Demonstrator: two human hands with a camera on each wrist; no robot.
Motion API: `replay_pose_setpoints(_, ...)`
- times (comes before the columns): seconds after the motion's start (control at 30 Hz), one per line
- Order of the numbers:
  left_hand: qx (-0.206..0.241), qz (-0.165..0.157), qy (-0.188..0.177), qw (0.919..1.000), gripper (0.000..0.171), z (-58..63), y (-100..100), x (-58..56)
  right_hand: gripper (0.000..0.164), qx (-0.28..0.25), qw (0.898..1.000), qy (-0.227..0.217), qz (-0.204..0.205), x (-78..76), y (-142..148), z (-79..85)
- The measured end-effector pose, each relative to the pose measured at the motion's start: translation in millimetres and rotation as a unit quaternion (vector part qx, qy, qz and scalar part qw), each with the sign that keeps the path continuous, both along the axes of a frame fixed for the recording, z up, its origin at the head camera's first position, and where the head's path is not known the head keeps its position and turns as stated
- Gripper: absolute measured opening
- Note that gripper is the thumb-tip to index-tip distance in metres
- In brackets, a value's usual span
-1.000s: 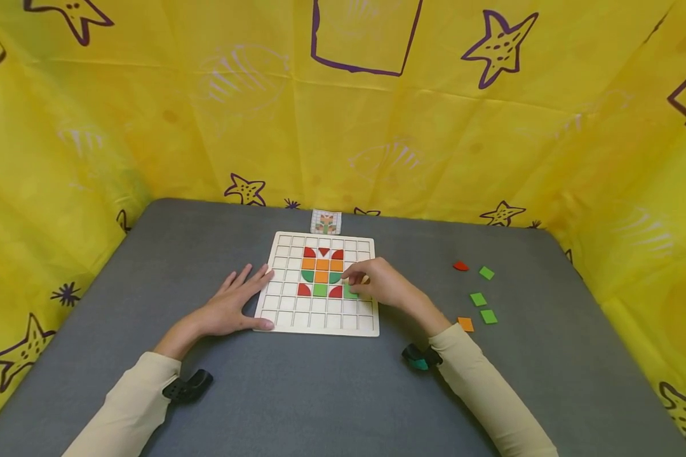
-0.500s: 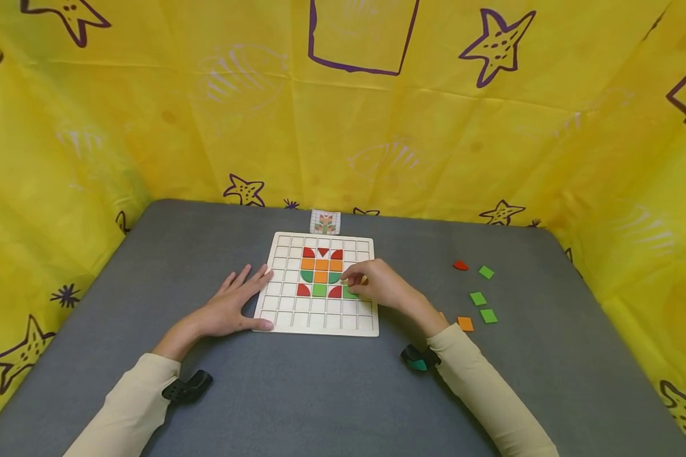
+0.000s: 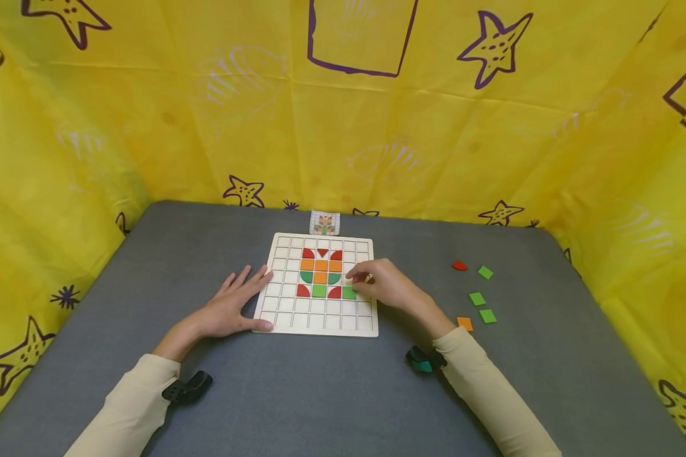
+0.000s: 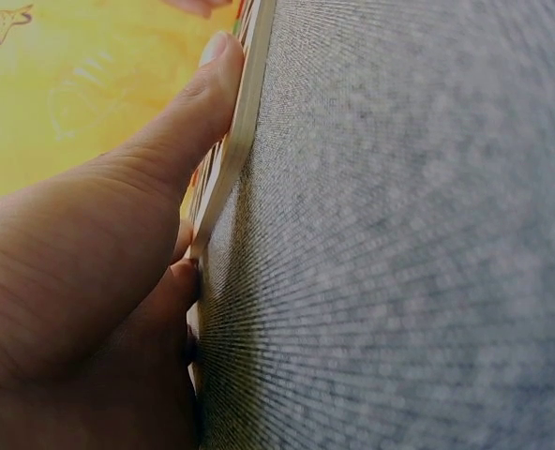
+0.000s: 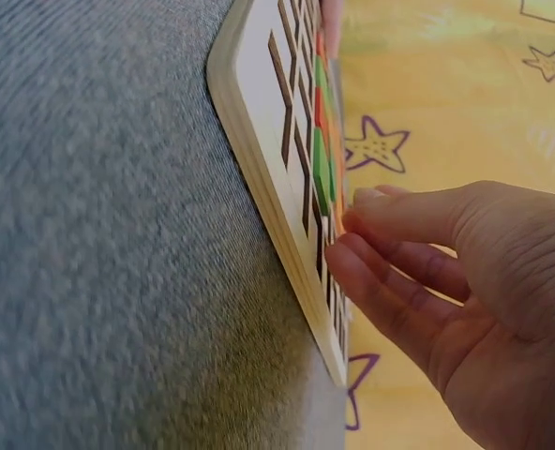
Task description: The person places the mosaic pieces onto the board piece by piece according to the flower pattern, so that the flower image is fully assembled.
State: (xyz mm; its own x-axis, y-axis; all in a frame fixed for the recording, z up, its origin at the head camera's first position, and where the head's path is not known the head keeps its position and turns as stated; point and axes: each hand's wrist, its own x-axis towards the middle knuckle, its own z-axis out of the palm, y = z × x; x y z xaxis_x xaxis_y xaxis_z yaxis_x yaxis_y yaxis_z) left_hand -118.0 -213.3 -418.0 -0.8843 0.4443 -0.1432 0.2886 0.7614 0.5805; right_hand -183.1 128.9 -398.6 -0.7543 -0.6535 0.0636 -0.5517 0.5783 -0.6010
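Note:
A white gridded wooden board lies on the grey table, with red, orange and green tiles forming a flower in its cells. My left hand rests along the board's left side, fingers spread, thumb on the near left corner. In the left wrist view the thumb lies on the board's edge. My right hand hovers over the right side, just beside a light green square tile in a cell. Nothing shows between its loosely bent fingers in the right wrist view, near the green tile.
A small card with a flower pattern lies behind the board. To the right are several loose green squares, a red piece and an orange square. A yellow patterned cloth encloses the table.
My right hand has drawn slightly right, off the green square tile, which now shows more fully in its cell. The left hand has kept its place.

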Motion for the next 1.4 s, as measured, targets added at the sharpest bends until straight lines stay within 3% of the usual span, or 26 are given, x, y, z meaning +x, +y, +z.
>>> replay_pose_setpoints(0.3, -0.009, 0.003, 0.0, 1.0, 0.107, -0.9, -1, 0.6, 0.019, -0.003, 1.0, 0.008, -0.022, 0.8, 17, 2.7)
replay_pose_setpoints(0.6, 0.002, 0.0, -0.001, 1.0, 0.106, 1.5, 0, 0.1, 0.019, -0.01, 0.998, 0.02, -0.067, -1.9, 52, 0.9)
replay_pose_setpoints(0.97, -0.005, -0.003, 0.001, 1.0, 0.107, 1.3, 0, -0.8, 0.023, -0.013, 0.992, 0.033, -0.117, -9.6, 110, 10.1)
replay_pose_setpoints(1.23, -0.011, -0.002, -0.001, 0.9999, 0.107, -1.0, 0, -2.1, 0.026, 0.034, 0.982, 0.101, -0.156, -9.3, 160, 5.0)
replay_pose_setpoints(1.4, -0.01, -0.001, -0.005, 0.9999, 0.108, -0.7, -1, -2.4, 0.029, 0.051, 0.974, 0.107, -0.192, -4.5, 192, 2.0)
